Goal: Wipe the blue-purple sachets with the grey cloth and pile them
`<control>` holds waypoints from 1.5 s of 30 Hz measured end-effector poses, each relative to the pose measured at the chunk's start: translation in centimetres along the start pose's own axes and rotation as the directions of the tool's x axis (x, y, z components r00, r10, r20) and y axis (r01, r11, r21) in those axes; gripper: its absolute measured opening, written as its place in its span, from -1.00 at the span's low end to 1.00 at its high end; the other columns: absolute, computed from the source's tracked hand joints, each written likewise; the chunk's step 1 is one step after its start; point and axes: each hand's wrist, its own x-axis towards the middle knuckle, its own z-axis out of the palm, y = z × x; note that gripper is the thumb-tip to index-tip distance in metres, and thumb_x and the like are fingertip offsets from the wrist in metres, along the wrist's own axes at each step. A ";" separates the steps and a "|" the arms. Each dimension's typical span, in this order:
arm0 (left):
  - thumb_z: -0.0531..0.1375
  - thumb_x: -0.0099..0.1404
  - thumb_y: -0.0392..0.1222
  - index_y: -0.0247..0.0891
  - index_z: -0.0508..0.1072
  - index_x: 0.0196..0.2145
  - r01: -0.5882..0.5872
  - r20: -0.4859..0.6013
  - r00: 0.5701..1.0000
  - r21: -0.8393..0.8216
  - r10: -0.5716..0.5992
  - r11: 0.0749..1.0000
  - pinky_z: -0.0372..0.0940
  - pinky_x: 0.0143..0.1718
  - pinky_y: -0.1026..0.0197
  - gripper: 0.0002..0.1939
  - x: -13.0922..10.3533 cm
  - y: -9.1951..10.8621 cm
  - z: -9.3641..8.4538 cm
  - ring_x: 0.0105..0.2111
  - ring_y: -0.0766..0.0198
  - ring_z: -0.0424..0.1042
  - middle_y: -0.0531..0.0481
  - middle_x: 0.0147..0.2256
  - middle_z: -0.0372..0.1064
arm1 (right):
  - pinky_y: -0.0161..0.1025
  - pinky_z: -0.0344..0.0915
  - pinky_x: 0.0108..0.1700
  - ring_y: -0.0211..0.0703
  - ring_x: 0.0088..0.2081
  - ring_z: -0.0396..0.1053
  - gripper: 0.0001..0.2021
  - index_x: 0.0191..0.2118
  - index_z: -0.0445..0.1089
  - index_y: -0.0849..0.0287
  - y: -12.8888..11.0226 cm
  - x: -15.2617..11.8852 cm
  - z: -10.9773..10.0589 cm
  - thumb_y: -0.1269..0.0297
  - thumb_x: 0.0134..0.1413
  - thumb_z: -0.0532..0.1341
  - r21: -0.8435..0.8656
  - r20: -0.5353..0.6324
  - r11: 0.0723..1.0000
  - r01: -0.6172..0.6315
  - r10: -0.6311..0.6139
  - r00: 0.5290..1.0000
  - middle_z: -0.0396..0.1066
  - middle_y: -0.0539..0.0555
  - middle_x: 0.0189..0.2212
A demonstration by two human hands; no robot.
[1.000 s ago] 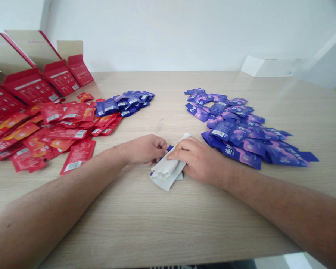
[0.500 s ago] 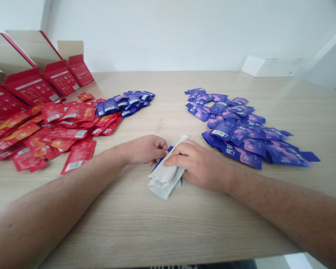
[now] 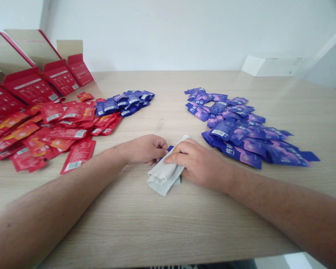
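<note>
Near the middle of the table, my right hand (image 3: 203,162) pinches a folded white cloth (image 3: 165,172) between thumb and fingers. The cloth slants from upper right to lower left, its loose end lying low over the table. My left hand (image 3: 147,150) is closed on a small blue packet (image 3: 170,148), which shows only in part between the hands; the cloth covers the rest. Blue and purple packets (image 3: 240,138) lie in a pile right of my right hand. Beyond my left forearm are a pile of red packets (image 3: 70,119) and a smaller blue pile (image 3: 126,101).
Red cartons (image 3: 30,86) with raised flaps stand along the far left. A white box (image 3: 271,66) sits at the back right, near the wall. The wooden table (image 3: 156,231) has its front edge at the bottom of the view.
The lower end of the white cloth has shifted slightly up, and less of the blue packet shows beside it. Both hands stay almost where they were.
</note>
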 end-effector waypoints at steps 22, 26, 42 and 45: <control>0.13 0.23 -0.14 -0.23 0.39 -0.39 -0.012 0.009 1.000 -0.002 0.012 1.000 0.11 -0.66 0.39 -0.87 -0.2 0.0 0.0 -0.66 0.43 0.25 0.17 -0.61 0.28 | -0.04 0.26 0.06 -0.04 -0.03 0.29 -0.66 0.05 0.43 0.11 -0.6 0.2 0.6 0.45 0.17 0.21 0.037 -0.012 0.996 0.076 -0.076 0.997 0.41 0.14 -0.11; 0.14 0.24 -0.08 -0.23 0.40 -0.35 -0.008 -0.006 1.000 -0.032 0.008 0.999 0.08 -0.69 0.38 -0.83 -0.3 -0.1 0.1 -0.66 0.42 0.25 0.15 -0.58 0.30 | -0.02 0.27 0.03 -0.03 -0.07 0.31 -0.65 0.01 0.45 0.13 0.4 0.2 0.4 0.52 0.11 0.21 0.015 -0.063 0.998 -0.068 0.069 0.996 0.41 0.14 -0.16; 0.12 0.23 -0.11 -0.24 0.38 -0.38 -0.038 -0.023 0.999 -0.026 0.038 0.999 0.09 -0.71 0.39 -0.84 -1.1 -0.1 0.0 -0.69 0.40 0.26 0.15 -0.65 0.25 | -0.04 0.30 0.00 -0.02 -0.06 0.31 -0.60 0.04 0.44 0.06 -0.6 0.6 0.6 0.53 0.09 0.22 0.052 -0.039 0.999 0.017 -0.015 0.999 0.42 0.12 -0.13; 0.14 0.24 -0.06 -0.23 0.36 -0.39 -0.019 -0.110 0.994 -0.030 0.015 0.999 0.11 -0.70 0.38 -0.81 -1.8 0.5 -1.4 -0.68 0.39 0.28 0.15 -0.65 0.26 | -0.02 0.30 0.03 -0.04 -0.06 0.33 -0.51 0.03 0.44 0.08 0.6 0.4 0.1 0.64 -0.01 0.17 0.070 -0.150 0.993 -0.099 0.109 0.983 0.41 0.12 -0.13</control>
